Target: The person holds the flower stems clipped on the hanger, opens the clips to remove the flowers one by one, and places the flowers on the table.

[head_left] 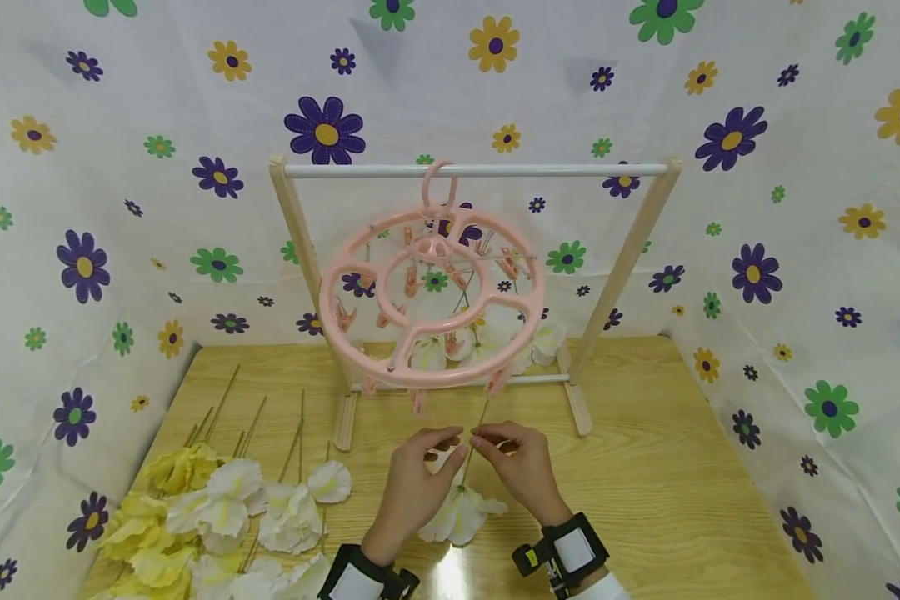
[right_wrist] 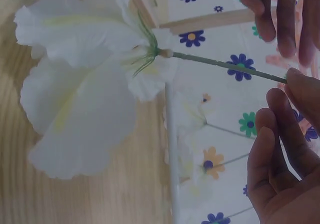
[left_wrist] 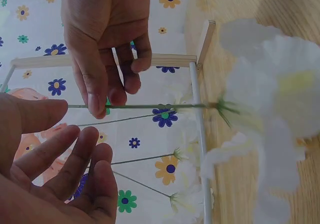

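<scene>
An artificial white flower [head_left: 461, 512] hangs head down below the pink round clip hanger [head_left: 330, 292], its thin green stem [left_wrist: 150, 106] running up toward a pink clip [head_left: 498, 381] on the front rim. Whether the clip grips the stem is too small to tell. My right hand [head_left: 521, 467] pinches the stem between thumb and fingertips, as the right wrist view shows at the thumb [right_wrist: 300, 87]. Just left of the stem is my left hand [head_left: 416, 475], thumb and fingers spread apart around it, pinching nothing. The white petals [right_wrist: 80, 99] spread below both hands.
A wooden rack with a white top bar [head_left: 555, 171] carries the hanger. More white flowers [head_left: 547, 342] hang at the hanger's back. Loose yellow flowers [head_left: 150, 533] and white flowers [head_left: 292, 517] lie on the wooden table [head_left: 682, 467] at left. A flower-print cloth [head_left: 435, 92] surrounds it.
</scene>
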{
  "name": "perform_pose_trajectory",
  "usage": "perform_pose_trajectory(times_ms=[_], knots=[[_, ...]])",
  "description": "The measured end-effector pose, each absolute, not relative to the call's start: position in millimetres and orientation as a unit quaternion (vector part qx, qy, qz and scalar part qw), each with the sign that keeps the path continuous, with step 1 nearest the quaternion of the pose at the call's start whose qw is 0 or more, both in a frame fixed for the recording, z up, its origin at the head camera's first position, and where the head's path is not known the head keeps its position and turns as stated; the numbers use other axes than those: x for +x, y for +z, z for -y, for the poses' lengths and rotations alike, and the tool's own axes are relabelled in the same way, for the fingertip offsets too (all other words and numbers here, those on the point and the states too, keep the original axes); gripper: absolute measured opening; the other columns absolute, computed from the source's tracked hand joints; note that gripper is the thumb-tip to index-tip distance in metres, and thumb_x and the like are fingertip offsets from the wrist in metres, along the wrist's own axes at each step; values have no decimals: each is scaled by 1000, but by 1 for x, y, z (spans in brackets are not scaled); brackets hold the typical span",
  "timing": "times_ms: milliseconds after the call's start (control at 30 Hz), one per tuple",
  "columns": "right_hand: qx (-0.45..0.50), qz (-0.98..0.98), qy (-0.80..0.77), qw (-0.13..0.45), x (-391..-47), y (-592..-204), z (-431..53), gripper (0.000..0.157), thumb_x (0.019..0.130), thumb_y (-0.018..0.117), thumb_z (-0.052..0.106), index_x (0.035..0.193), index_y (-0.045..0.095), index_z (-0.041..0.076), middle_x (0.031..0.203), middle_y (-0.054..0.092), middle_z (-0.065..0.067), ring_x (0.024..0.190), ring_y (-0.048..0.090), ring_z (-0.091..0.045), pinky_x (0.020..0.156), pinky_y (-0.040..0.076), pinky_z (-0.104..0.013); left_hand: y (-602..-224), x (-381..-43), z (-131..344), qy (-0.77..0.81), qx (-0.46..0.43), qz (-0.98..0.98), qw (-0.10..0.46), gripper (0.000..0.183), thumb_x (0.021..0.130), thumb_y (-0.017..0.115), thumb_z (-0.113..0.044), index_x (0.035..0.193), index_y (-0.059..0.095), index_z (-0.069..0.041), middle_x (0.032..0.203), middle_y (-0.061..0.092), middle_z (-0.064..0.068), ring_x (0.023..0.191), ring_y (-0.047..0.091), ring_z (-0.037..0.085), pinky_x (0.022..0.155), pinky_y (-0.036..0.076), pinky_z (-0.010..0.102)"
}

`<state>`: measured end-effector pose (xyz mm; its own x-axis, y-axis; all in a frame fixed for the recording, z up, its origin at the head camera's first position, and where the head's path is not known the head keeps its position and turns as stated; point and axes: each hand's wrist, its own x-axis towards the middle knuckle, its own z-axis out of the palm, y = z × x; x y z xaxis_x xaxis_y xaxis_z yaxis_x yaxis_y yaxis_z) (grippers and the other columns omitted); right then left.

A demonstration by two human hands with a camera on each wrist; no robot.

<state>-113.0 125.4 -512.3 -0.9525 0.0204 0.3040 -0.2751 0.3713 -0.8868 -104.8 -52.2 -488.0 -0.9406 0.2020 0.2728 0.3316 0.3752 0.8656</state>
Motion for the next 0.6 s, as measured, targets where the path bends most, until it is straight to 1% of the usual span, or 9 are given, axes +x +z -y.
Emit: perform_pose_trajectory(times_ms=[100, 167, 233, 333, 433, 500, 600], knots=[[71, 812, 565, 124, -106, -508, -113, 13, 85, 79, -1, 97, 80, 2, 91, 77, -6, 80, 71, -22, 69, 56, -34, -486, -103, 53, -540, -166, 822, 70, 24, 95, 73, -15, 118, 75, -7, 101, 73, 6, 95, 67, 27, 78, 54, 36], [76, 811, 567, 121, -99, -499, -105, 14, 84, 78, -4, 97, 80, 0, 90, 76, -8, 80, 70, -22, 68, 57, -35, -485, -103, 52, -542, -169, 820, 77, 24, 95, 73, -15, 118, 75, -8, 100, 72, 3, 94, 67, 27, 78, 53, 35], [86, 809, 569, 119, -94, -489, -98, 13, 84, 78, -6, 96, 79, -2, 88, 76, -9, 79, 70, -21, 68, 57, -35, -483, -103, 53, -543, -169, 818, 85, 21, 95, 73, -13, 115, 76, -7, 100, 72, 2, 93, 67, 26, 77, 53, 35], [107, 806, 570, 121, -88, -478, -90, 12, 83, 78, -7, 95, 79, -4, 84, 75, -11, 76, 70, -21, 66, 57, -33, -482, -104, 56, -541, -163, 819, 104, 16, 93, 73, -7, 109, 77, -6, 98, 73, 2, 90, 68, 24, 74, 54, 38], [114, 806, 571, 108, -91, -489, -87, 12, 84, 79, -3, 96, 79, -2, 85, 75, -11, 76, 71, -24, 66, 58, -34, -480, -105, 59, -533, -155, 822, 128, 12, 91, 74, -3, 102, 77, -5, 94, 74, 4, 85, 69, 21, 71, 55, 41], [109, 805, 575, 96, -95, -497, -90, 15, 86, 79, 1, 101, 79, 0, 87, 75, -10, 78, 70, -23, 68, 58, -33, -479, -106, 62, -526, -154, 825, 139, 10, 90, 74, -2, 100, 78, -4, 93, 74, 4, 82, 70, 20, 69, 55, 39], [100, 794, 595, 76, -103, -498, -102, 26, 88, 79, 6, 114, 75, 2, 98, 75, -11, 86, 69, -23, 73, 57, -32, -477, -109, 69, -522, -156, 826, 146, 9, 91, 74, -2, 99, 78, -4, 91, 74, 3, 79, 69, 18, 69, 56, 37]])
